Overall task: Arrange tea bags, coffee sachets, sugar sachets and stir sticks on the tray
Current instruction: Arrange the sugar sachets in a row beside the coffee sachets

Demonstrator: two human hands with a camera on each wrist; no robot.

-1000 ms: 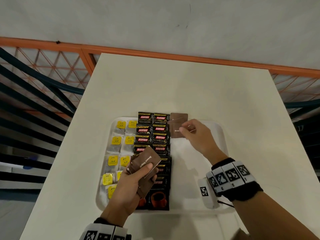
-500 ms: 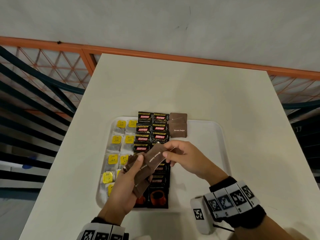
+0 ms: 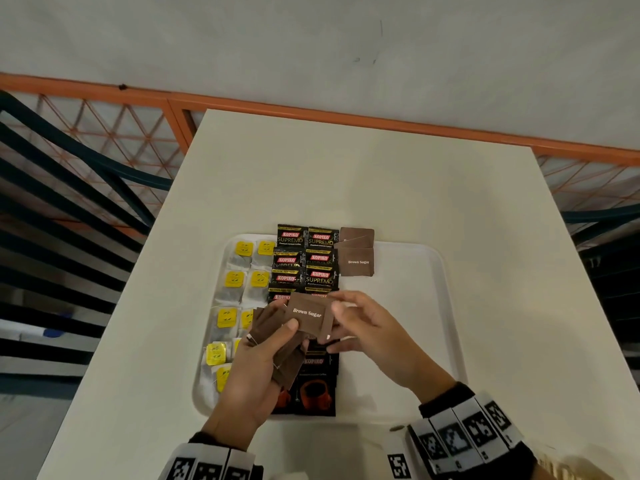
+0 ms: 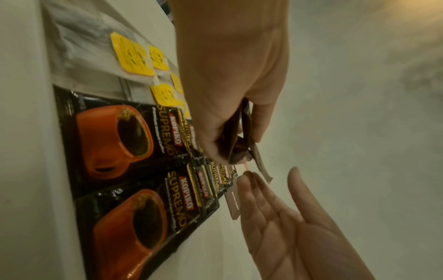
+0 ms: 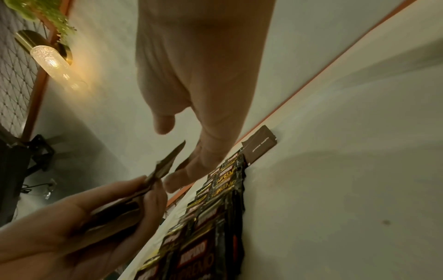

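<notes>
Holding a fanned stack of brown sugar sachets [image 3: 277, 351], the left hand [image 3: 249, 375] grips them between thumb and curled fingers above the near half of a white tray [image 3: 408, 341]. The top sachet [image 3: 308, 313], a flat matte brown paper rectangle printed "Brown Sugar" in white, juts up from the fan. The right hand [image 3: 367, 337] reaches for its edge with fingers spread and loosely bent; whether they touch it cannot be told. On the smooth, round-cornered tray lie pale gauzy tea bags [image 3: 239, 271] with square yellow tags, glossy black coffee sachets [image 3: 304, 258] in two overlapping columns, and three more sugar sachets [image 3: 356, 254] at the far edge.
</notes>
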